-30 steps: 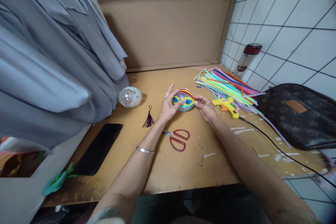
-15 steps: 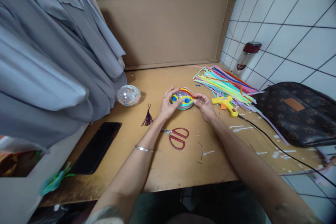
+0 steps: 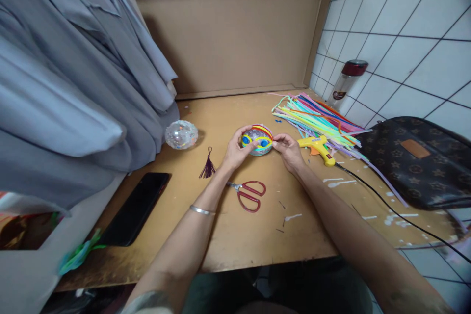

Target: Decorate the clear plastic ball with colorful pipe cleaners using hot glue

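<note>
A clear ball (image 3: pixel 259 135) trimmed with red, yellow, blue and light-blue strips sits between my hands above the table. My left hand (image 3: pixel 239 148) is closed around its left side, with the thumb across the front. At its right edge, my right hand (image 3: pixel 289 149) pinches the end of the coloured strips, thumb and forefinger together. Below my left wrist lie red-handled scissors (image 3: pixel 251 195), their blades partly hidden by the arm. A dark purple tassel (image 3: pixel 208 164) is left of that wrist. The yellow glue gun (image 3: pixel 319 149) rests just right of my right hand.
A second clear ball (image 3: pixel 181 134) is at the left, behind a black phone (image 3: pixel 135 209). Colourful pipe cleaners (image 3: pixel 316 117) are piled at the back right, by a bottle (image 3: pixel 348 83) and a brown bag (image 3: pixel 419 162). A black cord (image 3: pixel 382 201) crosses the right side. Grey cloth (image 3: pixel 81 78) hangs left.
The whole view has shifted very slightly. Both hands keep their hold on the decorated ball, with the right fingers still at its right edge.
</note>
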`<action>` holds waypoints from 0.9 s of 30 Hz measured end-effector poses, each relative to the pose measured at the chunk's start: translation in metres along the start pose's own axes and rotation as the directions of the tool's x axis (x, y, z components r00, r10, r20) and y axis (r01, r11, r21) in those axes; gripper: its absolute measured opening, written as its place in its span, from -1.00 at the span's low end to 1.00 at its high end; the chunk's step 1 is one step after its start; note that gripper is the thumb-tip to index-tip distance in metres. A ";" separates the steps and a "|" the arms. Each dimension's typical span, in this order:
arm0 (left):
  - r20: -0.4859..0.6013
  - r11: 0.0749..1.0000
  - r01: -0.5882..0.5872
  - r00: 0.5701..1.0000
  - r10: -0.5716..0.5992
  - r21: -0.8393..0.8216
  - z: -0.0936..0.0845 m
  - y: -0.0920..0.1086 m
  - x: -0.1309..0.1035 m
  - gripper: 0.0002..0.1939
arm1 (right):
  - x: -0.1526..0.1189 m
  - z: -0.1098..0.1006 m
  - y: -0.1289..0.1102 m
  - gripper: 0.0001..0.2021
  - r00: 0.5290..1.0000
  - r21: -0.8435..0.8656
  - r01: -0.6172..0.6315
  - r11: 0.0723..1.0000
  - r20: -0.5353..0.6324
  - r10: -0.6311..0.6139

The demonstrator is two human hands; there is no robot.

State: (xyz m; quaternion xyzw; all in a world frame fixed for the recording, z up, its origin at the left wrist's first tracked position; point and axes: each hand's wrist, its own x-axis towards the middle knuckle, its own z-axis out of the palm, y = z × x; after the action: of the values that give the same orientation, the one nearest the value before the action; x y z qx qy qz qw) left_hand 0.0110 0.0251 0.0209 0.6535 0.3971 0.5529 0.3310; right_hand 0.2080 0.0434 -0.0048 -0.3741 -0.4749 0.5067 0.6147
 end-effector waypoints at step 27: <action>-0.036 0.984 0.105 0.993 -0.111 -0.142 0.002 -0.011 0.003 -0.20 | 0.000 -0.003 -0.005 -0.56 0.998 0.018 -0.050 0.999 0.035 0.049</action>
State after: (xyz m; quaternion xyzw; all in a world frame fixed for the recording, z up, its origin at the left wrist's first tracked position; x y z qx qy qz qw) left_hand 0.0118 0.0329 0.0128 0.5940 0.3995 0.5746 0.3967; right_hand 0.2122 0.0429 -0.0013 -0.3712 -0.4710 0.5327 0.5972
